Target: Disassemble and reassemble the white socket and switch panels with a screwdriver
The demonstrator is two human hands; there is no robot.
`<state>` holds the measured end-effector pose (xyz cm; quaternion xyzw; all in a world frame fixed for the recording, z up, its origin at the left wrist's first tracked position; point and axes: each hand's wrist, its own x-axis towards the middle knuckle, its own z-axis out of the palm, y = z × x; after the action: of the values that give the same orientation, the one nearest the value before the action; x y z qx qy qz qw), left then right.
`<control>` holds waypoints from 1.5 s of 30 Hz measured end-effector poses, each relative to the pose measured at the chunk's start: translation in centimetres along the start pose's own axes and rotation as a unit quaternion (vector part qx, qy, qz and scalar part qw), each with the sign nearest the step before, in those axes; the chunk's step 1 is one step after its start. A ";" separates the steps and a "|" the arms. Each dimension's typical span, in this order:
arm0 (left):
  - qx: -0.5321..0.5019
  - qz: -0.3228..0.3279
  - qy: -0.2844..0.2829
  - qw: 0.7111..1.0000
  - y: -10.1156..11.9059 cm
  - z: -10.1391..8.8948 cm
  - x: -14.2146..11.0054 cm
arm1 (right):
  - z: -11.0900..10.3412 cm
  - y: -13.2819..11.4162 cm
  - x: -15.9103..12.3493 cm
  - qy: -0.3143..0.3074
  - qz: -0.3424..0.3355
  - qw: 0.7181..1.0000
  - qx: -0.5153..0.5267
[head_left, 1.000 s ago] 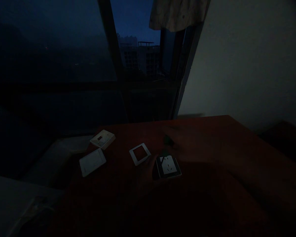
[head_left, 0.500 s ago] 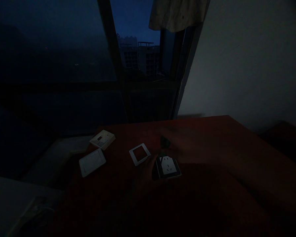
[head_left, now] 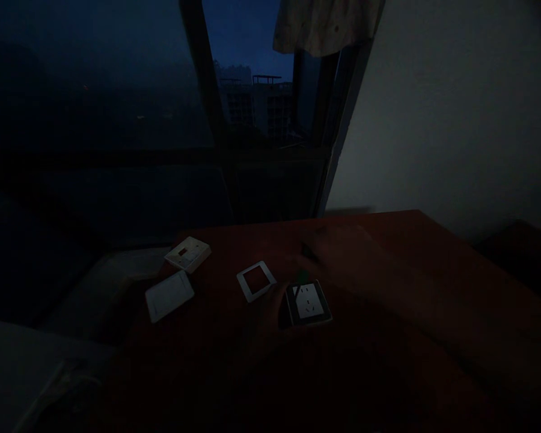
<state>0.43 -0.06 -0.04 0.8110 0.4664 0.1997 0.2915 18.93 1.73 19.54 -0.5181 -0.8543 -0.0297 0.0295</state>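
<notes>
The room is very dark. A white wall socket in a dark frame (head_left: 307, 302) lies on the red table (head_left: 415, 252). My left hand (head_left: 265, 316) grips the socket's left edge, fingers curled against it. My right hand (head_left: 342, 258) hovers just behind the socket, reaching in from the right. It seems closed around a small dark object (head_left: 309, 252) that I cannot make out, with a greenish speck under it. An empty white square frame (head_left: 255, 281) lies just left of the socket.
Two white cover plates (head_left: 188, 254) (head_left: 169, 295) lie at the table's left edge. A pale cushion or seat (head_left: 72, 313) sits left of the table. Behind are a dark window frame (head_left: 207, 108) and a plain wall (head_left: 455, 120) on the right.
My right hand has drawn back a little from the socket, so the socket's face shows more fully. My left hand keeps its hold. The plates have not moved.
</notes>
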 end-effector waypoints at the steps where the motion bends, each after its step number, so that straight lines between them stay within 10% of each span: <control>1: 0.000 -0.001 0.002 1.000 0.0 0.0 0.0 | 0.0 -0.1 0.0 0.001 0.003 1.000 -0.017; 6: -0.010 -0.002 0.001 1.000 0.2 -0.2 0.0 | 0.0 0.2 -0.3 -0.009 -0.083 0.991 0.106; 13: -0.019 -0.007 0.002 1.000 0.3 -0.1 0.1 | 0.5 0.2 0.0 0.021 -0.025 0.999 -0.001; 20: -0.021 0.000 0.011 1.000 0.2 -0.1 -0.1 | 0.1 0.4 -0.3 -0.018 -0.074 0.988 0.136; 26: -0.021 -0.007 0.001 1.000 0.1 0.0 0.1 | 0.2 0.1 -0.2 0.003 -0.009 1.000 -0.011; 45: -0.026 -0.004 0.001 1.000 0.4 -0.2 0.0 | -0.2 0.4 -0.7 -0.030 -0.094 0.985 0.141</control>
<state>0.55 -0.10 0.38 0.8012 0.4645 0.2113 0.3124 19.64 1.27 19.70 -0.4269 -0.8953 0.1039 0.0740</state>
